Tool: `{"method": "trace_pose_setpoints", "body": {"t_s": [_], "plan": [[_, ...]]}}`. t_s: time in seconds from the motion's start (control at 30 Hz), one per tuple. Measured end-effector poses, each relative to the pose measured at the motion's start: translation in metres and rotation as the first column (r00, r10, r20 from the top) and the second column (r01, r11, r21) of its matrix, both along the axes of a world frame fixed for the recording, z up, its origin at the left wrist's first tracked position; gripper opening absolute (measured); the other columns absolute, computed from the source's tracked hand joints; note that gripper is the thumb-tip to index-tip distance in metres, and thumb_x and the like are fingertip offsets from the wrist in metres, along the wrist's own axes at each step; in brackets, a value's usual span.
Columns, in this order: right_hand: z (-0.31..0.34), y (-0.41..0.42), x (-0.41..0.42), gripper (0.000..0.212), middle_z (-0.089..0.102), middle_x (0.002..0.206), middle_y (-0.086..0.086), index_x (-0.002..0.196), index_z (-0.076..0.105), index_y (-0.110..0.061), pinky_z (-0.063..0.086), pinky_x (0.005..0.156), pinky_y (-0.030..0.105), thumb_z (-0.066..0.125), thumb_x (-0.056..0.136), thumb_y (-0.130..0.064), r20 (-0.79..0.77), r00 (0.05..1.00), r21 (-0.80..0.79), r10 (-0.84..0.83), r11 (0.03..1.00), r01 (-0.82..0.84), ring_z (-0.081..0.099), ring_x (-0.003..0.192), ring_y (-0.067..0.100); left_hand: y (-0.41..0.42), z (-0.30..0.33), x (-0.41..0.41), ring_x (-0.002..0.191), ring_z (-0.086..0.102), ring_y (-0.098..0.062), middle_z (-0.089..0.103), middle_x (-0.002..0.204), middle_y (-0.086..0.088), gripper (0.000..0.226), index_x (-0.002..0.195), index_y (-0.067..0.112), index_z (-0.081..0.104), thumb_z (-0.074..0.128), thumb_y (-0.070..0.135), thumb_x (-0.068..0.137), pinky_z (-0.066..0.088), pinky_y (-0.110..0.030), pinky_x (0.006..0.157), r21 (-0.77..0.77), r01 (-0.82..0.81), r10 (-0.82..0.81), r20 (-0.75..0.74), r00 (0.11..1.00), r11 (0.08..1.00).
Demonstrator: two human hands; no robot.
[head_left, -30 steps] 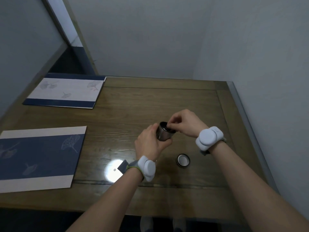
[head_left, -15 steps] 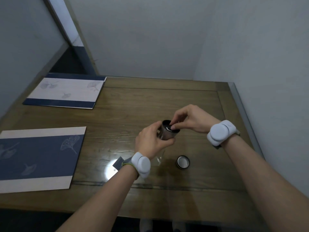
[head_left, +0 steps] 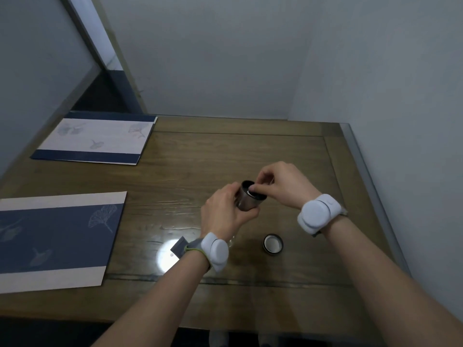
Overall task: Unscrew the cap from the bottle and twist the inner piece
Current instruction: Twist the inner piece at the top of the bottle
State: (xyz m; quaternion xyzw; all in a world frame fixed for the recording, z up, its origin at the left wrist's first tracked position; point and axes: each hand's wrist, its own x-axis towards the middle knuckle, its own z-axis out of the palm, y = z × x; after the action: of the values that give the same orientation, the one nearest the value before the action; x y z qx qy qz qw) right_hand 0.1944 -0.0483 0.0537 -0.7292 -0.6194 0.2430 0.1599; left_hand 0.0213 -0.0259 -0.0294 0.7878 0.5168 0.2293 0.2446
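Note:
A short metal bottle [head_left: 246, 202] with a dark open mouth is held tilted above the wooden table [head_left: 225, 156]. My left hand [head_left: 224, 212] wraps around its body from the left. My right hand [head_left: 280, 184] pinches the inner piece [head_left: 253, 192] at the bottle's mouth with thumb and fingertips. The unscrewed cap [head_left: 273, 243], dark outside and pale inside, lies on the table to the right of my left wrist, apart from both hands. Most of the inner piece is hidden by my fingers.
Two blue and white placemats lie on the left: one near [head_left: 50, 236], one far [head_left: 97, 139]. A small dark card [head_left: 179, 246] lies beside a bright light reflection [head_left: 166, 257]. Walls close in behind and to the right of the table.
My right wrist has swung down and back toward me while its fingers stayed on the inner piece. My left hand and the bottle have stayed almost still. The cap has not moved.

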Motion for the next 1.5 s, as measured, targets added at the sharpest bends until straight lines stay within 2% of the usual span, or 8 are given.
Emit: {"method": "trace_pose_setpoints", "body": {"t_s": [0.27,0.47,0.7,0.83,0.97,1.23,1.33,1.5], "plan": [[0.013,-0.001,0.009,0.010,0.072,0.087,-0.016,0.094,0.075,-0.036,0.054,0.070,0.030,0.074,0.084,-0.038,0.173,0.960,0.056,0.222,0.970,-0.235,0.065,0.081,0.006,0.004,-0.002,-0.002,0.076,0.060,-0.014,0.055,0.079,0.019,0.045,0.090,0.042,0.048,0.068,0.069,0.060,0.042,-0.032,0.056,0.048,0.030,-0.029,-0.017,0.999,0.998],[0.004,0.000,0.002,0.015,0.073,0.082,-0.008,0.080,0.072,-0.027,0.055,0.072,0.036,0.072,0.085,-0.041,0.148,0.984,0.037,0.096,0.994,-0.102,0.067,0.081,0.018,0.003,-0.001,0.003,0.083,0.061,-0.017,0.054,0.083,0.017,0.046,0.094,0.035,0.053,0.069,0.065,0.062,0.050,-0.036,0.061,0.059,0.052,-0.048,-0.068,0.996,0.997],[-0.003,0.007,-0.011,0.018,0.073,0.075,-0.004,0.063,0.068,-0.028,0.054,0.071,0.029,0.074,0.080,-0.025,0.011,0.993,-0.017,-0.120,0.993,0.121,0.069,0.081,0.019,0.000,-0.003,0.008,0.092,0.062,-0.021,0.063,0.094,0.010,0.046,0.098,0.028,0.058,0.078,0.056,0.067,0.054,-0.042,0.068,0.061,0.072,-0.066,-0.097,0.993,0.995],[0.008,0.009,0.004,0.015,0.071,0.070,-0.010,0.068,0.074,-0.028,0.051,0.066,0.025,0.077,0.082,-0.030,-0.009,1.000,-0.116,-0.022,0.993,0.021,0.067,0.076,0.012,-0.001,-0.004,0.010,0.088,0.059,-0.019,0.057,0.090,0.013,0.048,0.097,0.030,0.055,0.076,0.060,0.066,0.048,-0.037,0.062,0.090,0.081,-0.071,-0.103,0.992,0.993],[0.019,0.009,0.012,0.014,0.074,0.082,-0.004,0.072,0.073,-0.030,0.057,0.080,0.041,0.077,0.081,-0.039,0.115,0.993,-0.121,0.025,0.993,-0.011,0.069,0.085,0.020,0.005,0.000,0.014,0.086,0.059,-0.019,0.049,0.084,0.016,0.047,0.091,0.031,0.051,0.073,0.061,0.063,0.045,-0.035,0.059,0.088,0.065,-0.056,-0.097,0.994,0.994],[0.015,0.011,0.007,0.030,0.064,0.068,-0.003,0.060,0.063,-0.023,0.048,0.064,0.033,0.072,0.085,-0.035,0.143,0.989,-0.209,-0.036,0.976,0.066,0.066,0.079,0.024,0.003,-0.001,0.017,0.084,0.058,-0.019,0.047,0.082,0.016,0.048,0.086,0.036,0.039,0.074,0.060,0.063,0.036,-0.031,0.057,0.090,0.063,-0.053,-0.102,0.993,0.994],[0.011,0.014,0.002,0.020,0.069,0.074,0.009,0.072,0.072,-0.010,0.044,0.060,0.032,0.067,0.084,-0.026,0.116,0.989,-0.260,-0.094,0.958,0.122,0.065,0.076,0.030,0.003,-0.005,0.018,0.086,0.059,-0.019,0.054,0.086,0.014,0.046,0.092,0.033,0.050,0.077,0.058,0.064,0.036,-0.031,0.059,0.088,0.066,-0.056,-0.109,0.992,0.994],[-0.002,0.020,0.003,0.035,0.069,0.080,0.012,0.100,0.074,0.008,0.038,0.065,0.030,0.063,0.088,-0.023,-0.096,0.963,-0.416,-0.250,0.889,0.189,0.048,0.068,0.020,0.001,-0.011,0.016,0.087,0.059,-0.019,0.059,0.090,0.012,0.045,0.094,0.031,0.054,0.076,0.058,0.066,0.045,-0.035,0.060,0.078,0.056,-0.046,-0.129,0.991,0.995]]}}
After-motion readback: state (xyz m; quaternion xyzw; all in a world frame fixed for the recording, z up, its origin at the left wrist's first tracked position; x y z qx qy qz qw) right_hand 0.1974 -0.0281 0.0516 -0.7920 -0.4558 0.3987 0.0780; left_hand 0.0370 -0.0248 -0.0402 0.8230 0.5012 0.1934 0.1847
